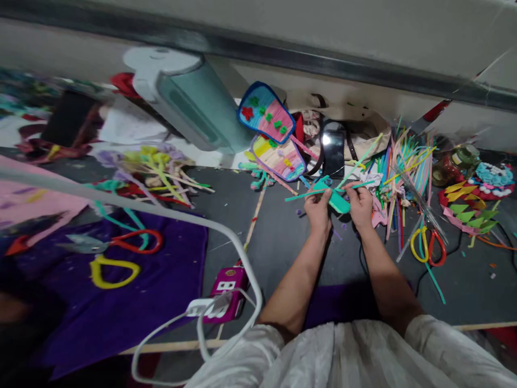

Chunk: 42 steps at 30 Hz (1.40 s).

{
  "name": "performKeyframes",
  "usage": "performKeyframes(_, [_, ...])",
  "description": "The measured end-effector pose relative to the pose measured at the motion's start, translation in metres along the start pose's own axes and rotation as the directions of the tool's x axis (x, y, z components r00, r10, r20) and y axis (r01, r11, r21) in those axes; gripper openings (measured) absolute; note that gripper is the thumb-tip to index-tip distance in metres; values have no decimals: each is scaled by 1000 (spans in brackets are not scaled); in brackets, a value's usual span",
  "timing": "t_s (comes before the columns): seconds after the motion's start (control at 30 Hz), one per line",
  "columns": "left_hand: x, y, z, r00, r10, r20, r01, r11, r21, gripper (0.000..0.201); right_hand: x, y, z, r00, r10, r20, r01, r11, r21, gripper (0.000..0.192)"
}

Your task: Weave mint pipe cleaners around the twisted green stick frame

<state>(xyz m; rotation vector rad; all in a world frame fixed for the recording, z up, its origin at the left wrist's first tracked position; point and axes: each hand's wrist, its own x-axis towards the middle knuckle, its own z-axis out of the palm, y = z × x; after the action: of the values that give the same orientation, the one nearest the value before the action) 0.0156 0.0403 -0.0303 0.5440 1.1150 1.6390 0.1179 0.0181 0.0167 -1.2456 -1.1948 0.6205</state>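
My left hand (pixel 317 207) and my right hand (pixel 361 207) are close together over a dark grey mat. Between them they hold a teal felt piece (pixel 338 200) and a thin teal pipe cleaner (pixel 311 194) that sticks out to the left and right. The left hand pinches the felt's left end; the right hand grips its right side with the stick. A pile of coloured pipe cleaners (pixel 404 161) lies just right of my hands.
Two striped felt shapes (pixel 266 113) and a black phone (pixel 333 153) lie beyond my hands. Scissors (pixel 428 245) rest at right, more scissors (pixel 121 241) on purple cloth (pixel 161 291) at left. A pink power strip (pixel 226 288) with white cable sits near me. A teal-white device (pixel 189 97) leans behind.
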Motion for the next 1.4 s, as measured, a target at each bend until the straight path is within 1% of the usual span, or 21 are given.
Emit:
performKeyframes(0.1, [2, -4, 2, 999, -34, -13, 32, 990, -136, 45, -2, -1, 2, 994, -84, 67, 89, 993, -83, 26])
performKeyframes(0.17, [4, -3, 2, 998, -53, -14, 49, 978, -202, 46, -3, -3, 3, 977, -164, 138, 183, 973, -137, 27])
performKeyframes(0.23, [6, 0, 0, 997, -76, -28, 68, 970, -232, 47, -5, -5, 5, 945, -246, 215, 287, 939, -188, 26])
performKeyframes(0.3, [9, 4, -2, 995, -87, -53, 72, 968, -238, 48, -6, -6, 6, 906, -299, 299, 375, 896, -239, 24])
performKeyframes(0.4, [13, 11, -3, 990, -93, -105, 65, 969, -240, 48, -10, -8, 8, 848, -318, 425, 465, 831, -306, 22])
performKeyframes(0.47, [14, 15, -2, 985, -108, -132, 73, 967, -245, 46, -12, -8, 10, 811, -321, 489, 511, 795, -327, 24])
performKeyframes(0.53, [15, 20, -2, 980, -132, -151, 92, 964, -249, 46, -14, -8, 11, 780, -323, 536, 546, 768, -333, 27])
performKeyframes(0.6, [16, 23, -2, 973, -158, -167, 113, 962, -250, 45, -15, -9, 12, 759, -318, 568, 567, 752, -337, 29])
performKeyframes(0.73, [21, 27, -7, 967, -181, -179, 137, 962, -235, 45, -15, -10, 12, 740, -327, 588, 587, 741, -326, 28])
performKeyframes(0.93, [28, 30, -13, 961, -152, -231, 106, 974, -202, 44, -13, -9, 12, 707, -342, 619, 605, 746, -278, 26])
performKeyframes(0.97, [28, 30, -13, 960, -142, -240, 95, 975, -199, 44, -13, -9, 13, 708, -339, 619, 600, 751, -275, 26])
performKeyframes(1.0, [28, 31, -12, 960, -129, -247, 82, 978, -192, 45, -14, -9, 13, 719, -337, 608, 589, 759, -276, 26])
performKeyframes(1.03, [27, 32, -12, 962, -111, -251, 66, 981, -182, 45, -15, -10, 14, 740, -335, 583, 570, 772, -280, 25])
performKeyframes(1.07, [26, 32, -10, 963, -88, -255, 46, 985, -169, 46, -16, -10, 15, 770, -330, 546, 541, 792, -284, 23])
performKeyframes(1.13, [24, 32, -8, 961, -26, -275, -13, 990, -140, 48, -18, -12, 17, 850, -299, 433, 445, 848, -289, 19])
performKeyframes(1.2, [21, 32, -5, 953, 54, -299, -88, 991, -103, 48, -22, -15, 21, 928, -238, 287, 315, 913, -259, 15])
performKeyframes(1.27, [18, 31, -3, 942, 145, -301, -169, 984, -54, 46, -26, -16, 27, 980, -146, 136, 169, 970, -174, 13])
performKeyframes(1.33, [15, 30, -3, 933, 235, -273, -242, 970, 7, 44, -31, -16, 35, 1000, -9, 5, 9, 999, -36, 16])
performKeyframes(1.4, [13, 30, -2, 919, 304, -251, -294, 953, 77, 41, -35, -15, 44, 982, 170, -82, -160, 980, 115, 23])
